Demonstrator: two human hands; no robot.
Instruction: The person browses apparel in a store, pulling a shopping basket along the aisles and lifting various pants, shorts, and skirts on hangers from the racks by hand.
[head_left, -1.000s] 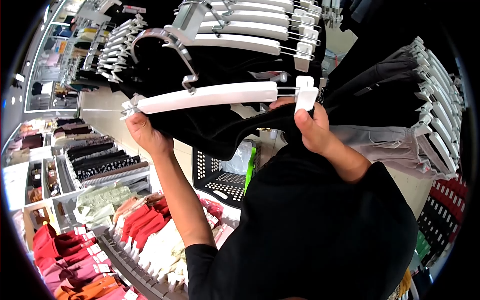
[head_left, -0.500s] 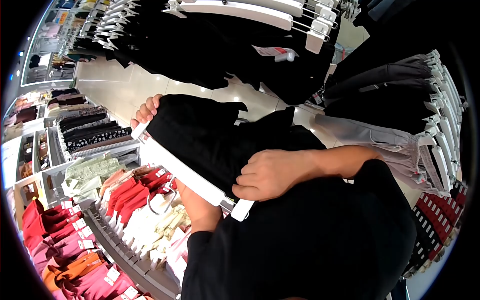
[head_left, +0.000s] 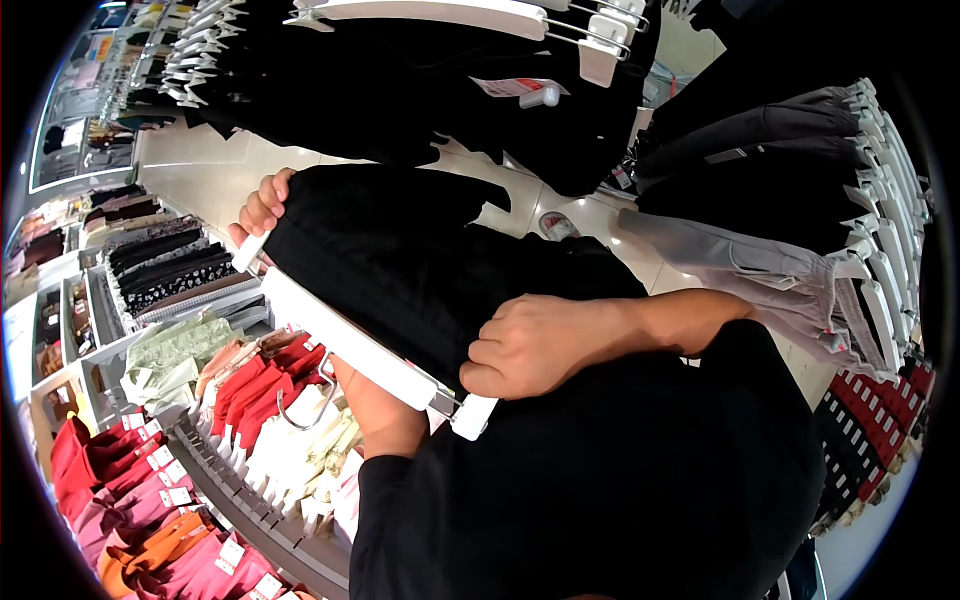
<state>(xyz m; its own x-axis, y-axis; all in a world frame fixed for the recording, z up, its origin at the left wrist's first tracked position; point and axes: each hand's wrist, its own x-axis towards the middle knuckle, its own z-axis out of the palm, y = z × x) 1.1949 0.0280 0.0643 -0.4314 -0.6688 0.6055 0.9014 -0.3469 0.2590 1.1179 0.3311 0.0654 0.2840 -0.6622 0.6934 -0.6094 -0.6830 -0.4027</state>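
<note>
A black garment (head_left: 390, 250) spreads out in front of me, its edge along a white clip hanger (head_left: 345, 335). My left hand (head_left: 264, 205) is closed on the garment's far corner, right by the hanger's far clip (head_left: 250, 252). The left forearm passes beneath the hanger. My right hand (head_left: 525, 345) is closed with curled fingers on the near corner, touching the near clip (head_left: 472, 415). Whether the clips bite the cloth cannot be made out. The metal hook (head_left: 310, 408) points down and left, toward me.
Black clothes on white hangers (head_left: 430, 15) hang ahead, with a price tag (head_left: 510, 87) on one. To the right is a rack with grey trousers (head_left: 740, 260). Red clothes (head_left: 265, 390) and pink tagged clothes (head_left: 200, 560) fill the left rack. Tiled floor (head_left: 200, 160) shows between.
Both hands, hanger and garment have shifted slightly left in view, the left hand also a little up. The grips look the same. A small round-ended item on the floor has come into view.
</note>
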